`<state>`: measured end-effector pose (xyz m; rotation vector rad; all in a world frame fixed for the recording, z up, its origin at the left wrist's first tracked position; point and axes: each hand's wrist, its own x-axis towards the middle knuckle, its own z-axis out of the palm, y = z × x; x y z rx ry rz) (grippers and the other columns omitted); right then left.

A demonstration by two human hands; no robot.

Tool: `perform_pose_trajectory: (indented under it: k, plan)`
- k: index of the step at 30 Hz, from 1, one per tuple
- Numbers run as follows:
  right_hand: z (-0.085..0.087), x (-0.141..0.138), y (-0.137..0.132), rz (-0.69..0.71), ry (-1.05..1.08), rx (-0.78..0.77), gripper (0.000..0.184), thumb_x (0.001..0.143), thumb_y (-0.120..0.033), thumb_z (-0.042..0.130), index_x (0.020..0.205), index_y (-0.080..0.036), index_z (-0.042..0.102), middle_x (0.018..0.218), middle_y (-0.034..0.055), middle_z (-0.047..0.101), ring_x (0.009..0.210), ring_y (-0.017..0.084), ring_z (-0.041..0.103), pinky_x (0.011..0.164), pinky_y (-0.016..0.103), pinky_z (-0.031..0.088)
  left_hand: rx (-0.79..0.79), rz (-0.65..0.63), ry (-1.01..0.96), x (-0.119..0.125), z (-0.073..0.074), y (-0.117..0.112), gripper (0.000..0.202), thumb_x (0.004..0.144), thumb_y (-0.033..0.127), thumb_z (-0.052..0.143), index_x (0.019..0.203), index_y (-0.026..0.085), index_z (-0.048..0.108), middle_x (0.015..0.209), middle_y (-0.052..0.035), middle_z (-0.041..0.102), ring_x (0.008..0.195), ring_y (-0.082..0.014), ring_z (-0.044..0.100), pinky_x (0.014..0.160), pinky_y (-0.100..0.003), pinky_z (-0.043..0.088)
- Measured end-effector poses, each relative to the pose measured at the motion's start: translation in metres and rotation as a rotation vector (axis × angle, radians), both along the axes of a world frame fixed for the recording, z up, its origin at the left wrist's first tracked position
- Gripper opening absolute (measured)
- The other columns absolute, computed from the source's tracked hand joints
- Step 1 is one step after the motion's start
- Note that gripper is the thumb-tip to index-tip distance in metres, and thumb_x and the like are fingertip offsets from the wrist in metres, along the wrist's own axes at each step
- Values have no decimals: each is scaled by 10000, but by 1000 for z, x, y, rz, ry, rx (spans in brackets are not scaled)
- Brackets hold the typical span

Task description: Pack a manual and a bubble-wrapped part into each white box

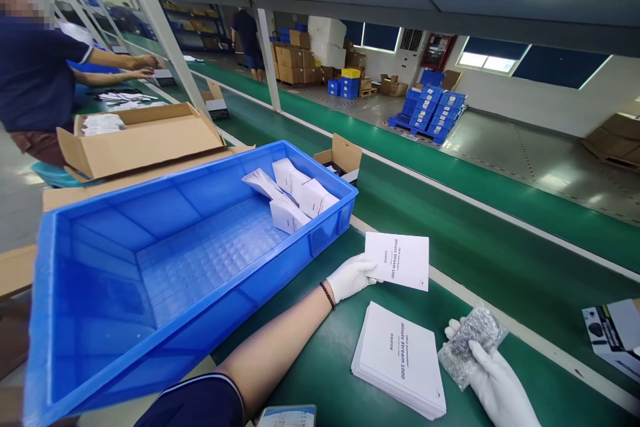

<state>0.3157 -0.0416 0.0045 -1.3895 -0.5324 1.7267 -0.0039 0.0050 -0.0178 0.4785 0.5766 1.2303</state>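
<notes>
In the head view, my gloved left hand [351, 278] has its fingers closed on the edge of a white booklet [403, 260] printed "Minute Stream 1000", held over the green counter [313, 353]. My gloved right hand [493, 370] has its fingers wrapped around a bubble-wrapped packet [457, 350], thumb across it. Between my hands, nearer me, lies a stack of matching booklets [400, 360]. Left of them sits a blue bin [210, 327], white paper bundles [290, 216] gathered at its far right end.
</notes>
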Motion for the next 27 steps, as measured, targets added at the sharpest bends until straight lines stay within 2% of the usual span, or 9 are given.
perform_pose_trajectory:
  k: [7, 12, 18, 23, 27]
  plan:
    - [6, -4, -3, -18, 8, 12, 1008, 659, -383, 897, 1516, -261, 380, 1465, 136, 561, 1338, 360, 531, 1073, 495, 457, -35, 6, 15, 0, 0, 1, 342, 750, 129, 744, 1088, 95, 702, 1064, -160, 712, 756, -175, 658, 601, -245, 443]
    - [4, -4, -4, -28, 1, 19, 992, 638, -390, 910, 1489, -270, 416, 1456, 135, 570, 1353, 363, 516, 1071, 506, 465, -25, 2, 23, 0, -2, 2, 381, 765, 142, 747, 1138, 94, 689, 1121, -186, 698, 787, -180, 664, 585, -240, 432]
    - [1, -4, -3, -43, 27, 37, 1009, 600, -373, 936, 1470, -266, 438, 1433, 135, 591, 1371, 362, 495, 1066, 501, 482, -21, 4, 18, 0, -6, 3, 389, 772, 140, 730, 1156, 93, 685, 1177, -196, 681, 879, -212, 673, 635, -266, 465]
    - [3, -5, -3, -51, 36, 38, 994, 592, -362, 942, 1453, -252, 459, 1446, 148, 577, 1369, 365, 496, 1075, 494, 477, -22, 4, 39, 0, -5, 3, 387, 767, 144, 730, 1148, 89, 689, 1145, -196, 690, 811, -191, 655, 612, -263, 448]
    - [3, -5, -4, -48, 35, 25, 963, 618, -353, 925, 1455, -275, 457, 1457, 129, 571, 1365, 354, 504, 1080, 492, 467, -14, 3, 47, 0, -6, 3, 400, 761, 155, 740, 1154, 96, 692, 1162, -193, 685, 835, -199, 656, 624, -268, 453]
